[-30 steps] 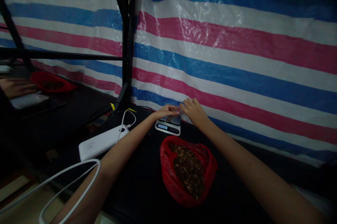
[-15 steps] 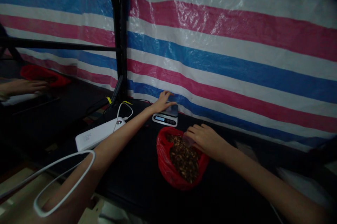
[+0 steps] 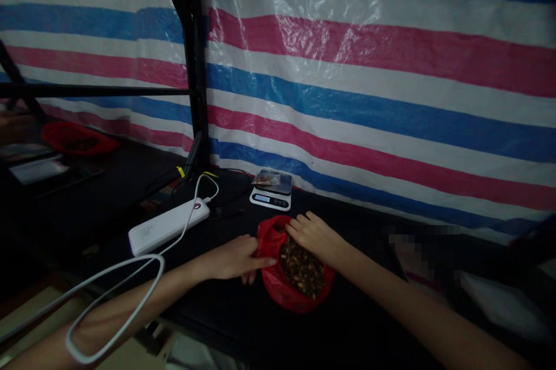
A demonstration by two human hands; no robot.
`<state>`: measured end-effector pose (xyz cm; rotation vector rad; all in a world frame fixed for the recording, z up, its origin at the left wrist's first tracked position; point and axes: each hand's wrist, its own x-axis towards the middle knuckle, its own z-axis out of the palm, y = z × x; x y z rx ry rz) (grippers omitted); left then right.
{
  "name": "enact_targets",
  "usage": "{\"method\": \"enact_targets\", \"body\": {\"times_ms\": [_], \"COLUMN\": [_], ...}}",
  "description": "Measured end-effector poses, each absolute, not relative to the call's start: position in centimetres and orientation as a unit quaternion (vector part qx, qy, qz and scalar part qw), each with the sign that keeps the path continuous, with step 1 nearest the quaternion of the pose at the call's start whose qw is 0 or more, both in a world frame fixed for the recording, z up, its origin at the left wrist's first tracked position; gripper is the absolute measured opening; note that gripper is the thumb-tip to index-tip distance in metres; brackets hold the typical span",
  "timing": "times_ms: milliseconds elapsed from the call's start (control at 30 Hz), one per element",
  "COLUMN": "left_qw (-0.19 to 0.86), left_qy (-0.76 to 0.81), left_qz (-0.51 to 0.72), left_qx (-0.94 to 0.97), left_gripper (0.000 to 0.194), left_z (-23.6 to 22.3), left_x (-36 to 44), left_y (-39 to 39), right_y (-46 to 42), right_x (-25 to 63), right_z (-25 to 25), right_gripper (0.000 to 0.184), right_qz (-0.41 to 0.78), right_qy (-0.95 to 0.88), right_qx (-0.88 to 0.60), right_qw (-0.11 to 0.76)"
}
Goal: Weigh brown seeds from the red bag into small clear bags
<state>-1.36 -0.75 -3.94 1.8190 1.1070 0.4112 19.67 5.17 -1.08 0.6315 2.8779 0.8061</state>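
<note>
A red plastic bag with its mouth folded open holds a brown, loose mix of seeds or chopped dried pieces. At its left edge my left hand is closed on the plastic, thumb lying over the side. My right hand reaches into the far part of the bag, fingers curled down at the mix. The small translucent cup it held a moment ago is now hidden beneath the hand. Behind the bag stands a small digital scale with its display lit, and a clear sachet with brownish content lies on its pan.
A white power bank with a looping white cable lies to the left. Another red bag and a blurred hand are at the far left. Striped sheeting and a black metal post stand behind.
My left hand has drawn back from the scale to the red bag, leaving the sachet visible on the pan. My right hand has moved left and deeper over the mix; its cup is no longer visible.
</note>
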Motion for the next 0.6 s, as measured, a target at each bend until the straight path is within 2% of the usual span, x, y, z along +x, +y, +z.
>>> {"method": "enact_targets", "body": {"times_ms": [67,167,233,333,433,533,600], "left_qw": [0.55,0.591,0.586,0.545,0.402,0.165,0.091], "left_qy": [0.436,0.419,0.409,0.405,0.462,0.543,0.529], "left_qz": [0.24,0.322,0.324,0.256,0.181,0.197,0.221], "left_qx": [0.67,0.61,0.62,0.688,0.77,0.799,0.814], "left_gripper": [0.051,0.048,0.048,0.048,0.053,0.05,0.046], "left_z": [-5.2,-5.9,-5.4,-3.6,-1.4,0.2,0.8], "left_x": [-0.7,0.0,0.0,-0.7,-2.2,-3.9,-5.0], "left_y": [-0.3,0.7,1.3,1.9,3.1,5.9,8.6], "right_y": [4.8,4.2,3.9,4.1,5.1,6.3,7.2], "right_x": [19.8,20.2,20.5,21.0,21.8,22.6,23.2], "right_z": [-0.7,-0.1,0.1,-0.1,-0.6,-0.8,-0.6], "right_gripper": [0.02,0.025,0.027,0.028,0.031,0.035,0.036], "right_qz": [0.23,0.146,0.08,-0.01,-0.09,-0.182,-0.262], "right_qy": [0.95,0.962,0.963,0.949,0.921,0.894,0.877], "right_qx": [0.209,0.231,0.258,0.312,0.371,0.39,0.371], "right_qw": [0.037,0.023,0.006,-0.037,-0.082,-0.124,-0.158]}}
